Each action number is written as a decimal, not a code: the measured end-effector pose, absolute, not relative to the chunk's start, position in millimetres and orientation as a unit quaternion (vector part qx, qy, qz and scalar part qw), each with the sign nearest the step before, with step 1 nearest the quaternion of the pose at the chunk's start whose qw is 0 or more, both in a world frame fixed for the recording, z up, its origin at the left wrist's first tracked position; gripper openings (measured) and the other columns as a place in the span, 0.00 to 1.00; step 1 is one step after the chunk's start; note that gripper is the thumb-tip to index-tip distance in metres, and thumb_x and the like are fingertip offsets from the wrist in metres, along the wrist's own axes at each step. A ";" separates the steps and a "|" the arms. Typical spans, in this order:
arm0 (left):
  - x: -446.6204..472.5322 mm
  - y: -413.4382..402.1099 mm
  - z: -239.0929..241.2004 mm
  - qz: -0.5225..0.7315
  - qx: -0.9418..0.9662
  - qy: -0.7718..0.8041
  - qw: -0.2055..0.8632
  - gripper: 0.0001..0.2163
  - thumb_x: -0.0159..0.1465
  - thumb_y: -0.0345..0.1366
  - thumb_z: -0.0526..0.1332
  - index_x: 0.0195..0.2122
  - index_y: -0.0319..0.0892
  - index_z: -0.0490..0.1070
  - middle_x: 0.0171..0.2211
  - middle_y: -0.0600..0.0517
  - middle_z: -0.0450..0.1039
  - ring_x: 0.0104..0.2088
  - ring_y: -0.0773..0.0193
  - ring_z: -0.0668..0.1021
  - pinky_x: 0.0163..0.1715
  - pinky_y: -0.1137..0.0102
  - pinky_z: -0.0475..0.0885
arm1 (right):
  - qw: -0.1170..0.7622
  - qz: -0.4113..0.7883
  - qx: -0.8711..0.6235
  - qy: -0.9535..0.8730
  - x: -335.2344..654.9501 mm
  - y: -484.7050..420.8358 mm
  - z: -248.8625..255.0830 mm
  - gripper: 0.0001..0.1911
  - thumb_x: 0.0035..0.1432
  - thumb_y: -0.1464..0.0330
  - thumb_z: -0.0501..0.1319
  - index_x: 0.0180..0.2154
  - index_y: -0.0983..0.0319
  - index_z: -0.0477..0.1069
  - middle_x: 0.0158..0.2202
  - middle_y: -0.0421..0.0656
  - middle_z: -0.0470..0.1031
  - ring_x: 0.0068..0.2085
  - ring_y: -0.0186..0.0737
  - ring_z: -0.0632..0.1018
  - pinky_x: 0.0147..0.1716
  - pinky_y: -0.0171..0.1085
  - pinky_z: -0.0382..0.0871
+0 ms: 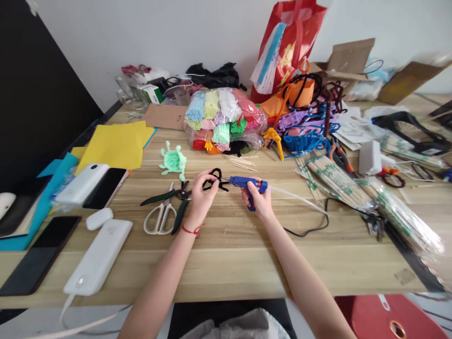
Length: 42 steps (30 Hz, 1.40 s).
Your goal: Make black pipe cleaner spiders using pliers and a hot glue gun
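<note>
- Black pipe cleaner [221, 172], bent into a small loop, at the centre just above a light wooden surface [226, 254], in the grip of the left hand [202, 195].
- Fingers of the left hand narrow, thumb and fingertips pinching the black pipe cleaner; red string bracelet [192, 231] round the wrist.
- Right hand [260, 198] opposite, fingers curled snugly round the handle of a blue glue gun [239, 183].
- Nozzle of the glue gun pointing left, right up at the black pipe cleaner; contact between the two too small to tell.
- Long, pale glue stick [298, 196] poking out of the back of the glue gun, slanting off to the right; black cord [305, 234] curving near it.
- Just left of the left hand, side by side: white-handled scissors [167, 201] and cutters [182, 194] with dark green handles.
- Beyond the scissors, a fuzzy light-green figure [173, 161] with stubby limbs.
- Past both hands, a few loose wooden sticks [242, 163], then a clear bag of pipe cleaners [221, 113] in many colours.
- Behind, toward the right, a tall red bag [293, 47].
- Far left: yellow sheets [113, 146], a dark phone [40, 256] and a white power bank [100, 256].
- Far right: plastic-wrapped sticks [339, 181].
</note>
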<state>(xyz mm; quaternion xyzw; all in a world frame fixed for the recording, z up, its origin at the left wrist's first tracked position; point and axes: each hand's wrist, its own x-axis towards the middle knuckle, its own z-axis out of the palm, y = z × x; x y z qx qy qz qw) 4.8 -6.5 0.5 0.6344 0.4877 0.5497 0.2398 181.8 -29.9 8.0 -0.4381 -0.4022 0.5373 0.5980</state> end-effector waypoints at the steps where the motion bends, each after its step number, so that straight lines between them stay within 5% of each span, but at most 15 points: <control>1: 4.8 -6.4 0.4 0.549 0.635 0.488 0.239 0.03 0.62 0.37 0.59 0.35 0.44 0.69 0.50 0.47 0.71 0.54 0.58 0.72 0.57 0.58 0.65 | 0.597 0.538 -0.438 -0.403 181.7 -30.0 8.2 0.22 0.50 0.50 0.64 0.37 0.59 0.62 0.15 0.32 0.64 0.14 0.28 0.61 0.12 0.30 0.52; 28: 5.2 -5.0 -1.4 0.573 0.616 0.477 0.253 0.03 0.60 0.35 0.62 0.33 0.43 0.71 0.49 0.47 0.72 0.54 0.58 0.73 0.57 0.59 0.64 | 0.595 0.539 -0.430 -0.414 183.8 -25.7 1.0 0.19 0.52 0.53 0.64 0.30 0.59 0.60 0.14 0.30 0.61 0.13 0.26 0.59 0.13 0.30 0.49; 42: 4.9 -3.4 -1.4 0.592 0.564 0.473 0.329 0.04 0.58 0.37 0.63 0.32 0.42 0.72 0.50 0.46 0.72 0.54 0.57 0.73 0.57 0.61 0.63 | 0.605 0.462 -0.489 -0.427 182.1 -29.5 2.9 0.20 0.50 0.54 0.65 0.36 0.60 0.63 0.17 0.33 0.68 0.16 0.31 0.66 0.14 0.30 0.56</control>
